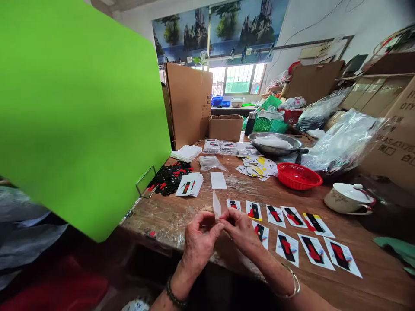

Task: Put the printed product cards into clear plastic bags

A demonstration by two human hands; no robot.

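Near the table's front edge, my left hand (201, 237) and my right hand (238, 229) meet with fingertips pinched together. Between them stands a thin whitish card (216, 204), seen nearly edge-on; my fingers hide its lower part. To the right lie two rows of printed cards, each with black and red pieces on it, such as this card (287, 248). A plain white card stack (218, 180) sits just beyond my hands. Left of it is a fanned pile of printed cards (189, 185), beside a heap of black and red pieces (170, 177).
A large green panel (81, 108) blocks the left side. Farther back are bagged packs (212, 146), a cardboard box (226, 128) and a metal bowl (275, 144). At right stand a red basket (300, 176) and a lidded enamel cup (346, 198).
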